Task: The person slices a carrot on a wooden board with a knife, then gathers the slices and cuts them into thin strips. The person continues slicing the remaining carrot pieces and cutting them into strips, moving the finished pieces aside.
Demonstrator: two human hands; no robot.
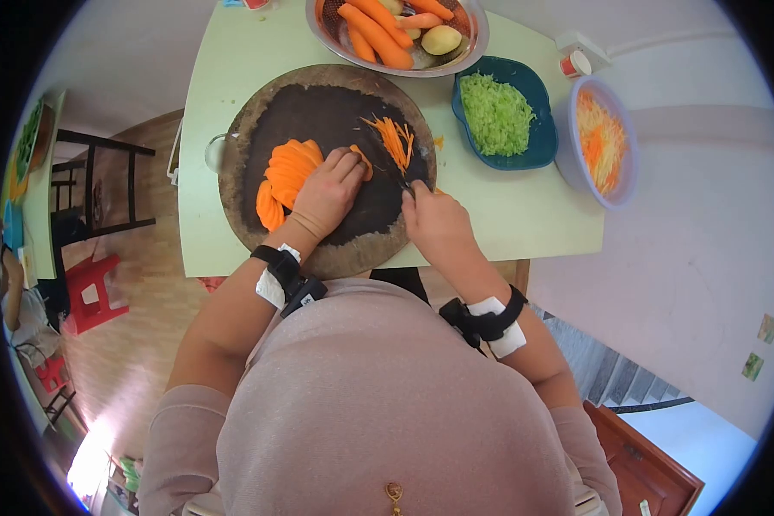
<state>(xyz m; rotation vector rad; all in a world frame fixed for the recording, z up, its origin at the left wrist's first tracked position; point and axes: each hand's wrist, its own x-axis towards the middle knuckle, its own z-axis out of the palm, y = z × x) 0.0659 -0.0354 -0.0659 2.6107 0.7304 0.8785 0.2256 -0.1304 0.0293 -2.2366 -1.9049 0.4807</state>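
Note:
My right hand [437,219] is closed round the dark handle of a knife [407,188]; its blade points up and to the left and is hard to make out against the dark board. My left hand [328,194] lies with curled fingers on carrot slices [364,162], which stick out past its fingertips toward the blade. More overlapping carrot slices [289,174] fan out to the left of that hand. Thin carrot shreds [393,142] lie in a small pile beyond the knife. All of this rests on a round wooden chopping board [248,112].
A metal colander [325,36] with whole carrots and potatoes stands behind the board. To the right are a teal basin [545,138] of green shreds and a lilac basin [626,163] of orange and pale shreds. A paper cup [576,64] stands near the wall. Another person [30,310] sits far left.

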